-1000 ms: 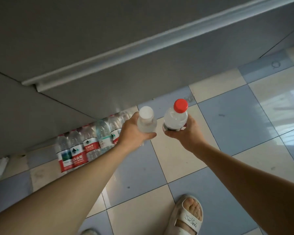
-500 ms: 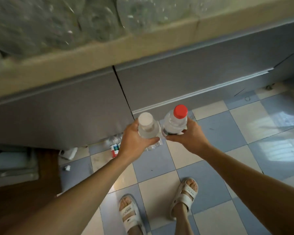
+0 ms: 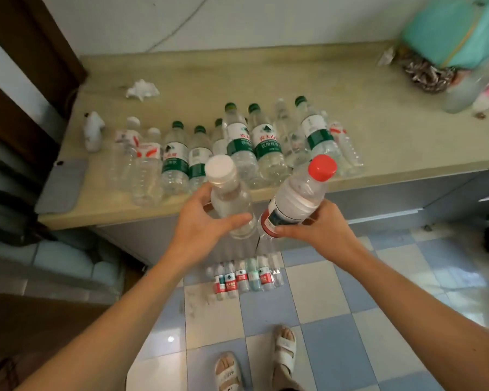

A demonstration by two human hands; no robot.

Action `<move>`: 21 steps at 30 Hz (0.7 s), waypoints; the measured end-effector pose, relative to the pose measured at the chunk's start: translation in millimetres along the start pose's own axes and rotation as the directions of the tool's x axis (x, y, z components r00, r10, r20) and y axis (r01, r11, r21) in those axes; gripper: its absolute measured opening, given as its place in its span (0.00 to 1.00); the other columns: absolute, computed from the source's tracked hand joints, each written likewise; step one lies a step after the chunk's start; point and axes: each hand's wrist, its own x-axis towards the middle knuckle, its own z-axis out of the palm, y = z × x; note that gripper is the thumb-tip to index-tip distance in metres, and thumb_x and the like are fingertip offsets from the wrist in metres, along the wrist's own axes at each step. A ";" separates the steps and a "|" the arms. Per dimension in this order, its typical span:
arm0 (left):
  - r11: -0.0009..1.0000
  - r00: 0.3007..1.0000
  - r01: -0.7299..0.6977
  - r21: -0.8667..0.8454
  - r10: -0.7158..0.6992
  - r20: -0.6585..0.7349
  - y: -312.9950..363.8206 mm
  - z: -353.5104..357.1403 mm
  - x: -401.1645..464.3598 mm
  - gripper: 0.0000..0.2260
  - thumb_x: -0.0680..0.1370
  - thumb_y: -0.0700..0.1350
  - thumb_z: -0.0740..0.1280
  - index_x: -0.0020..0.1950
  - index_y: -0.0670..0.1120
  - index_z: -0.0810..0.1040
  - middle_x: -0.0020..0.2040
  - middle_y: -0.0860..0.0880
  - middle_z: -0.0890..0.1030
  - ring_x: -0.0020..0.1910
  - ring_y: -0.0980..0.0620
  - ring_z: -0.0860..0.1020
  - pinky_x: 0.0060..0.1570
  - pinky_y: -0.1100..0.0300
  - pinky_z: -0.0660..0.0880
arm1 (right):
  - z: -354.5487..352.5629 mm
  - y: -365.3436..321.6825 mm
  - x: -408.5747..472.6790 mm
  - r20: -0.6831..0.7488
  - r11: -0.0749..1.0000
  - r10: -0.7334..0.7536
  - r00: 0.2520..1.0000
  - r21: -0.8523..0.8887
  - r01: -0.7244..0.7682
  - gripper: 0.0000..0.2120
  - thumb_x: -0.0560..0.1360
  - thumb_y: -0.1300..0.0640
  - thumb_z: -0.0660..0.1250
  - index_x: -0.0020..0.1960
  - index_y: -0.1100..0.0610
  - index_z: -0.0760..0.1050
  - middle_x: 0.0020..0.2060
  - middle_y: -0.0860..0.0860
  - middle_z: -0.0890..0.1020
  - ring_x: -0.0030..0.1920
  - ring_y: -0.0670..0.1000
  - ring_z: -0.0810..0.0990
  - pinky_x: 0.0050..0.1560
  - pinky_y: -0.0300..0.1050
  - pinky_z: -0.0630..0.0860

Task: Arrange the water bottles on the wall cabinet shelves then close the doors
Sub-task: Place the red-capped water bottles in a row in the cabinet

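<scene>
1. The left hand (image 3: 201, 224) grips a white-capped bottle (image 3: 229, 198); its fingers curl behind the body and the thumb lies across the front.
2. The right hand (image 3: 316, 230) grips a red-capped bottle (image 3: 297, 198) at the label, with the thumb along the lower edge and the fingers wrapped around the far side.
3. Both bottles are held in the air, side by side, just in front of the counter (image 3: 266, 77) edge. The caps tilt toward the viewer.
4. A cluster of bottles (image 3: 237, 148) stands on the counter, close to its front edge. Several have green caps and green labels; others at the left and right ends carry red-and-white labels.
5. A row of bottles (image 3: 244, 277) lies on the tiled floor (image 3: 336, 320) against the base of the lower cabinet (image 3: 378, 198).
6. A crumpled tissue (image 3: 142, 90) lies near the back of the counter. A teal bag (image 3: 452, 29) sits at the far right, blurred.
7. A grey flat object (image 3: 61, 184) overhangs the left front corner of the counter.
8. Two sandalled feet (image 3: 254, 359) stand on the floor.
</scene>
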 end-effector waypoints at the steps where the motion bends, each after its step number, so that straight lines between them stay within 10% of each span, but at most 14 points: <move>1: 1.000 0.999 -0.031 -0.005 0.031 -0.012 17.7 -9.1 5.9 0.28 0.61 0.56 0.82 0.58 0.61 0.77 0.54 0.65 0.83 0.55 0.64 0.81 0.51 0.72 0.75 | -1.3 -20.1 4.2 0.008 1.000 -0.027 1.000 0.005 0.027 0.27 0.61 0.55 0.85 0.58 0.52 0.81 0.47 0.44 0.87 0.50 0.44 0.86 0.46 0.32 0.79; 11: 0.945 0.917 -0.325 0.018 0.320 -0.236 195.4 -71.1 93.3 0.25 0.64 0.57 0.81 0.58 0.55 0.81 0.54 0.58 0.86 0.55 0.58 0.83 0.58 0.55 0.77 | -38.9 -213.7 89.1 -0.039 0.926 -0.375 0.926 0.020 0.376 0.25 0.66 0.61 0.82 0.60 0.50 0.78 0.50 0.43 0.87 0.52 0.44 0.85 0.52 0.40 0.80; 18: 0.851 0.800 -0.525 0.005 0.495 -0.340 331.4 -109.8 140.8 0.20 0.70 0.47 0.80 0.61 0.49 0.81 0.54 0.54 0.86 0.54 0.55 0.84 0.50 0.62 0.78 | -72.5 -363.7 136.9 -0.120 0.775 -0.615 0.779 0.092 0.626 0.22 0.63 0.60 0.83 0.54 0.50 0.78 0.46 0.42 0.87 0.48 0.42 0.86 0.45 0.35 0.80; 21: 0.825 0.764 -0.565 0.008 0.526 -0.374 386.8 -124.3 157.1 0.15 0.71 0.48 0.79 0.57 0.53 0.83 0.51 0.55 0.86 0.51 0.57 0.84 0.53 0.55 0.77 | -80.7 -421.6 152.2 -0.182 0.723 -0.660 0.729 0.112 0.682 0.26 0.60 0.57 0.83 0.54 0.51 0.76 0.46 0.44 0.87 0.49 0.47 0.87 0.52 0.49 0.82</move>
